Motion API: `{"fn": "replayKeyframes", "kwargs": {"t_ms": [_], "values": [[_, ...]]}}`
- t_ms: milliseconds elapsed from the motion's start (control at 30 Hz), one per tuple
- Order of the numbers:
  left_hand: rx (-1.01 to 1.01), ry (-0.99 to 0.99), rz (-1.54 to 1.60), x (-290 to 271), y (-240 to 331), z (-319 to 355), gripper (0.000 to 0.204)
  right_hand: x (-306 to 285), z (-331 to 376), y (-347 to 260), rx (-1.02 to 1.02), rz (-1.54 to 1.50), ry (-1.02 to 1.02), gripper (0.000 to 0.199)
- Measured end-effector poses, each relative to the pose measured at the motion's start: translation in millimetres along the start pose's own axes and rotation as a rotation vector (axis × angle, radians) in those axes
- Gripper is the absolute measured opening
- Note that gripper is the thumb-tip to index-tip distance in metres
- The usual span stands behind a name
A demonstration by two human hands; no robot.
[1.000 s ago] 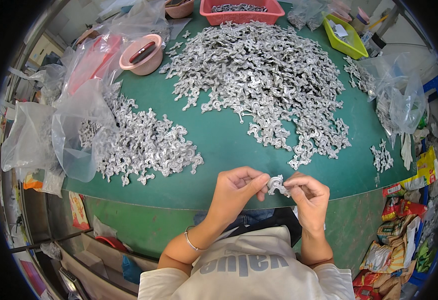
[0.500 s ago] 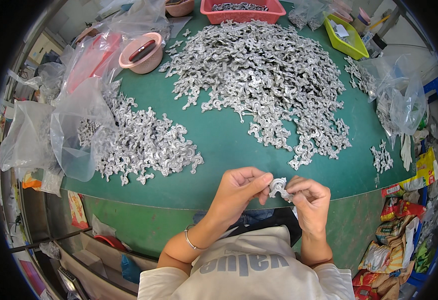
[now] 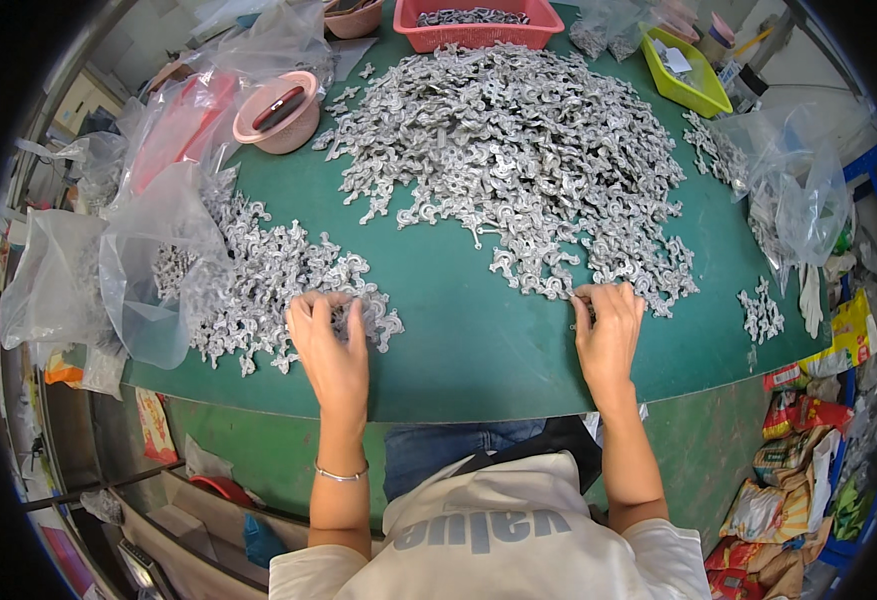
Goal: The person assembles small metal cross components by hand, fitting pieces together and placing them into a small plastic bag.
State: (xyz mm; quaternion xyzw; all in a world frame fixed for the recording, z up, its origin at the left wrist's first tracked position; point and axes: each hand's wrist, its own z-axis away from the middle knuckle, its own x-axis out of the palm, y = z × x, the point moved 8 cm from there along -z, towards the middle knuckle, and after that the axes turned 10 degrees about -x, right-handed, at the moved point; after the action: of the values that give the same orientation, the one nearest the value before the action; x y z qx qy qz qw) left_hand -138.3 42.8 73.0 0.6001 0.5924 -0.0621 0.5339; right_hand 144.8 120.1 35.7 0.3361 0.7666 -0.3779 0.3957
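My left hand is over the right edge of the smaller heap of silver metal castings. Its thumb stands apart from its fingers, and castings show in the gap. At the near edge of the large heap of similar castings, my right hand has its thumb and forefinger brought together on a small metal casting, mostly hidden by the fingertips. The castings are small, with curved arms and rounded ends.
A pink bowl with a dark-red handled object stands beyond the smaller heap. Clear plastic bags lie at the left, another at the right. A red basket and a yellow-green basket sit at the back. Few castings lie right.
My hands have parted from around one casting in front of my body. The left went to the smaller heap and opened; the right went forward to the large heap's near edge.
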Motion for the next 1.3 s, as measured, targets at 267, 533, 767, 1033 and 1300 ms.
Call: {"fn": "replayKeyframes", "kwargs": {"t_ms": [267,533,767,1033,1300], "values": [[0.129,-0.182,0.290,21.3,54.4,33.6,0.014,-4.4,-2.3,-8.9,-0.045,0.063,0.055,0.011],[0.004,-0.605,0.664,39.2,88.1,53.9,0.024,-14.8,25.8,3.1,0.338,-0.814,0.144,0.009],[-0.293,-0.925,1.168,56.0,100.3,73.5,0.025,-19.8,33.1,-29.2,0.429,-1.289,0.060,0.016],[-0.429,-1.033,1.297,56.1,97.3,77.4,0.020,-24.5,35.5,-36.0,0.341,-1.392,0.046,0.015],[-0.413,-1.008,1.351,52.4,96.6,76.4,0.020,-78.8,22.2,-65.4,-0.194,-0.612,0.266,0.012]]}}
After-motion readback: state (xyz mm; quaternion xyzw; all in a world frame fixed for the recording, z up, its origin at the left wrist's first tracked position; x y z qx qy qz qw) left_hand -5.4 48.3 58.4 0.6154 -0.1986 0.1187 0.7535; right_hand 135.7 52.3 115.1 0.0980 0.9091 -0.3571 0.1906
